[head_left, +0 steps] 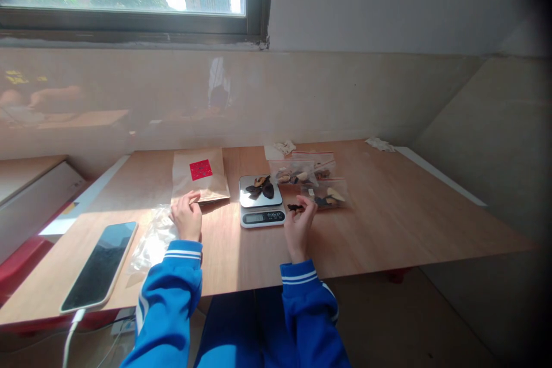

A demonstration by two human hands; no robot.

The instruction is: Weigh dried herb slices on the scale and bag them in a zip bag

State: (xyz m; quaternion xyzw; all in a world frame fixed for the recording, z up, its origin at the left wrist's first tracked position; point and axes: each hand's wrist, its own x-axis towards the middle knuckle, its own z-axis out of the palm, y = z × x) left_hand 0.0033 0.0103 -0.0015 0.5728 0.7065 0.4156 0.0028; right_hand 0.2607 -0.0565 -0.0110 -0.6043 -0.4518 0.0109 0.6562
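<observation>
A digital kitchen scale stands mid-table with several dark dried slices, perhaps mushroom, heaped on its metal plate. Just right of it, my right hand pinches a small dark dried piece between the fingertips. Zip bags of similar dried slices lie beyond that hand, the nearest zip bag close to its fingers. My left hand rests with loosely bent fingers at the front edge of a brown paper bag bearing a red square label. Under and beside its wrist lies crumpled clear plastic.
A phone with a white charging cable lies at the left front edge. Crumpled white tissue sits at the back right, and another tissue near the wall. The tiled wall borders the table's far side.
</observation>
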